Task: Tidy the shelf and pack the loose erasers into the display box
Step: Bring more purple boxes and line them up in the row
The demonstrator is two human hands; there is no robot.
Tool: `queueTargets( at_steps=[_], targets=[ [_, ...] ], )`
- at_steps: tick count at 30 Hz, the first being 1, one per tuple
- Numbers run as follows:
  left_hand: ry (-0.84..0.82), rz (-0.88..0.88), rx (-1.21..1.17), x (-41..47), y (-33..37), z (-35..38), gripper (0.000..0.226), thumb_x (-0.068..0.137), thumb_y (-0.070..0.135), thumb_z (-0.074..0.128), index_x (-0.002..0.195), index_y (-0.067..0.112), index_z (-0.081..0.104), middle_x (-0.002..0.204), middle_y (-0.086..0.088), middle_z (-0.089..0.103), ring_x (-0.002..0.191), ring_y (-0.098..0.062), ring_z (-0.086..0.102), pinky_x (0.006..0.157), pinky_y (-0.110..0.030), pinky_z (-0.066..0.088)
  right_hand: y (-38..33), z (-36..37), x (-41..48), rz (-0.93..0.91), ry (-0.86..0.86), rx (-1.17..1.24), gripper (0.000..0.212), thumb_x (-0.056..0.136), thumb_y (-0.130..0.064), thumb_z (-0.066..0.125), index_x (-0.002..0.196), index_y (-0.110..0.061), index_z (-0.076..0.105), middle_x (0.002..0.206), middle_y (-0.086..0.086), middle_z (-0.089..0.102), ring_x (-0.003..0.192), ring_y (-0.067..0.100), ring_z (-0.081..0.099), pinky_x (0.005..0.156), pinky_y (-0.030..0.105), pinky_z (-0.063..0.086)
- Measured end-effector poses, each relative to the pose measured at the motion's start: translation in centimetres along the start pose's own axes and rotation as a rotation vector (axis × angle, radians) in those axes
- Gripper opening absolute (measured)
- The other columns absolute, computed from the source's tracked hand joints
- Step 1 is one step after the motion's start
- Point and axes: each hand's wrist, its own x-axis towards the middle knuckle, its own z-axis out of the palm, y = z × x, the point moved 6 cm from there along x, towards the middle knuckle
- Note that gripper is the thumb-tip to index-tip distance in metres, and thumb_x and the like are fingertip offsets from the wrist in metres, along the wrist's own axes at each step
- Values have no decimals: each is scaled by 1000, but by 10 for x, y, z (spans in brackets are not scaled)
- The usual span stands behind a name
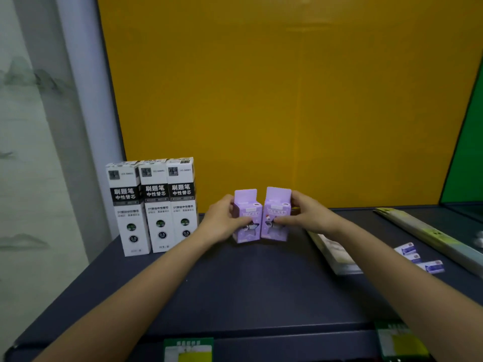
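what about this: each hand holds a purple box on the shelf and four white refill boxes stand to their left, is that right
No. The head view shows three white refill boxes, not four. The rest holds: the left hand holds the left purple box and the right hand the right purple box, on the shelf.

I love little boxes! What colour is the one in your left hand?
That small box is light purple, in the head view.
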Motion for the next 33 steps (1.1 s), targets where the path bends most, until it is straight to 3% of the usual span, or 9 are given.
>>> queueTargets(
  at_steps=[2, 5, 7, 10, 15, 19, 22, 30, 33],
  targets=[
    [29, 41, -139, -3, 15, -8, 34, 80, 19, 69, 108, 10, 53, 89, 1, 59, 72, -10, 55, 62, -21, 45, -6, -16, -12, 3, 84, 83, 54, 72, -20, 77, 119, -13, 51, 113, 7, 65, 104, 23, 63, 87, 37, 53],
    [-52, 48, -411, -8, 44, -3, 22, 83, 18, 65, 102, 12, 54, 87, 0, 62, 74, -8, 61, 63, -20, 52, -8, -43, -42, 76, 187, 260, 47, 79, -22, 71, 118, -9, 48, 108, 11, 65, 87, 16, 65, 64, 23, 54],
    [-117, 68, -477, -11, 65, 11, 18, 83, 17, 65, 97, 13, 56, 90, -3, 66, 74, -8, 65, 69, -25, 54, -2, -65, -68, 110, 256, 313, 40, 82, -21, 67, 115, -8, 48, 101, 10, 66, 77, 10, 67, 59, 21, 54],
    [-229, 131, -516, -16, 102, 45, 15, 82, 15, 66, 94, 12, 57, 85, -1, 68, 60, 3, 65, 56, -16, 51, 15, -101, -114, 170, 373, 301, 34, 82, -21, 66, 110, -11, 49, 88, 2, 66, 62, 2, 65, 53, 15, 51],
    [-434, 194, -516, -32, 172, 127, 15, 82, 14, 65, 94, 12, 56, 86, -1, 66, 63, -4, 64, 53, -16, 51, 53, -171, -208, 294, 552, 272, 36, 82, -21, 66, 112, -9, 49, 91, 2, 66, 77, 14, 63, 74, 32, 51],
    [-553, 240, -508, -53, 231, 203, 18, 82, 13, 65, 97, 10, 55, 84, -2, 65, 51, 4, 63, 47, -13, 49, 86, -233, -282, 357, 656, 222, 41, 82, -21, 66, 116, -7, 49, 105, 10, 66, 87, 22, 65, 78, 36, 53],
    [-605, 275, -500, -69, 276, 258, 20, 82, 14, 66, 99, 11, 56, 83, -1, 67, 58, 0, 65, 52, -16, 52, 111, -281, -330, 395, 708, 189, 41, 82, -24, 67, 117, -9, 50, 108, 9, 66, 93, 22, 65, 81, 39, 53],
    [-588, 266, -480, -82, 356, 367, 17, 79, 21, 70, 88, 16, 57, 77, 0, 68, 66, -11, 59, 70, -30, 47, 170, -387, -392, 413, 672, 121, 36, 85, -29, 63, 114, -15, 48, 97, -3, 62, 81, 5, 61, 58, 17, 44],
    [-568, 243, -452, -72, 373, 391, 21, 78, 19, 71, 91, 12, 56, 76, -2, 68, 73, -16, 62, 75, -36, 49, 187, -413, -390, 409, 649, 107, 38, 84, -30, 65, 115, -14, 48, 102, 1, 64, 87, 10, 64, 67, 23, 51]
  ],
)
